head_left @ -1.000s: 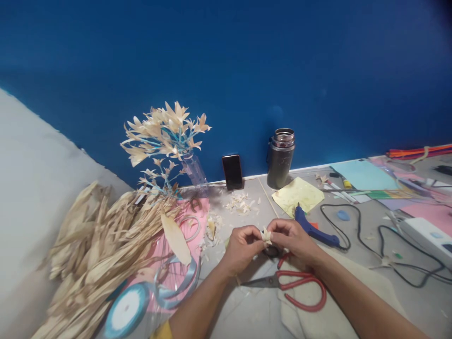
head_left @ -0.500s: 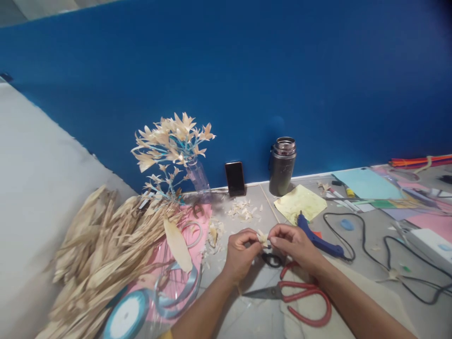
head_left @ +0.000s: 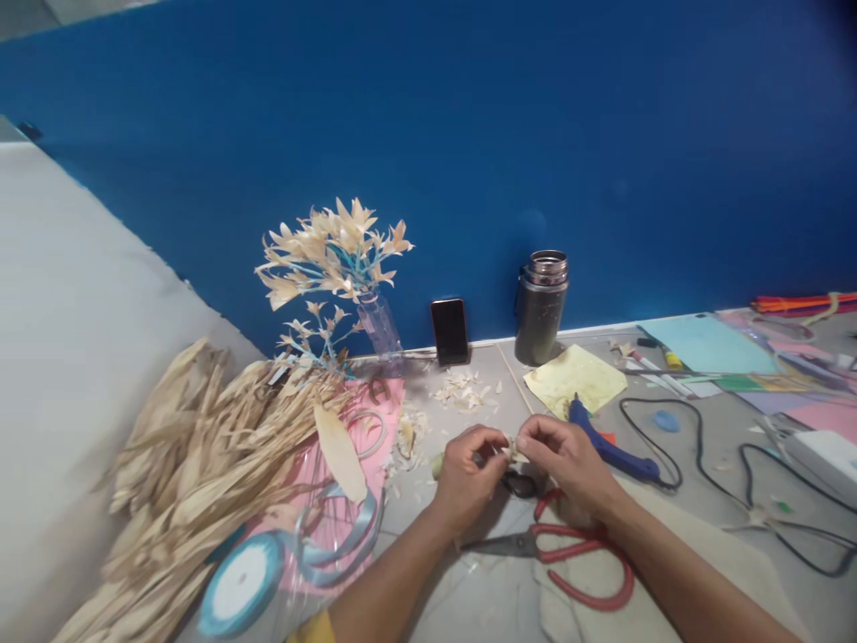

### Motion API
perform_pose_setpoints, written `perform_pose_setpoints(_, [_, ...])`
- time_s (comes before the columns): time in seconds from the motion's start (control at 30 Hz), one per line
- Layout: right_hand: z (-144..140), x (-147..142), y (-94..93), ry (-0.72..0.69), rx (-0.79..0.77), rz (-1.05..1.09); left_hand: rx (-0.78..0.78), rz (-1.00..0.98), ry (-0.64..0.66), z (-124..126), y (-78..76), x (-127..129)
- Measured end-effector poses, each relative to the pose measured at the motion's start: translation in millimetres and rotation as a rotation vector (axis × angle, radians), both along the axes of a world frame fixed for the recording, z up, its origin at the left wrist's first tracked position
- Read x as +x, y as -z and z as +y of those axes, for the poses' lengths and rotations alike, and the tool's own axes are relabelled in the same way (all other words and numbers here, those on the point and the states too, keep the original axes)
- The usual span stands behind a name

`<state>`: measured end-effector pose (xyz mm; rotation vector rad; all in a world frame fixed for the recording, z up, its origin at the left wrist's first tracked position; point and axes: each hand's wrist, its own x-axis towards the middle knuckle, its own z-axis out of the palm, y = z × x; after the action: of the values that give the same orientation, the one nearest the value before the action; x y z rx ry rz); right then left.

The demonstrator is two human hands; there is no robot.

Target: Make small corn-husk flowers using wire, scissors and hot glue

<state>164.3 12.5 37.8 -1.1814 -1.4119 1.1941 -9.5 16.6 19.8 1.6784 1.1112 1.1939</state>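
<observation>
My left hand (head_left: 469,473) and my right hand (head_left: 566,460) meet above the floor and pinch a small cream husk flower (head_left: 512,446) between their fingertips. Red-handled scissors (head_left: 569,549) lie flat just below my hands, partly on a beige cloth (head_left: 710,563). A blue glue gun (head_left: 612,446) rests right behind my right hand. A small black object (head_left: 519,485) lies under the hands, partly hidden.
A heap of dried husks (head_left: 194,473) lies left beside pink paper (head_left: 335,527) and a blue ribbon roll (head_left: 241,585). A vase of husk flowers (head_left: 335,268), a phone (head_left: 449,331) and a steel flask (head_left: 541,308) stand against the blue wall. Cables (head_left: 729,473) and coloured papers (head_left: 710,344) spread right.
My fingers have closed in tighter on the small flower and turned it slightly. The view has shifted a little; the things on the floor stay put.
</observation>
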Motion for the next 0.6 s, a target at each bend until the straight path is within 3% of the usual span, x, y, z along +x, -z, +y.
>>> perform_pose_setpoints(0.27, [1.5, -3.8, 2.8, 0.12, -0.151, 0.162, 0.016, 0.016, 0.023, -6.0, -2.4, 3.0])
perform_pose_setpoints(0.6, [0.2, -9.0, 7.0, 0.086, -0.203, 0.2, 0.001, 0.041, -0.062, -7.6, 1.6, 4.6])
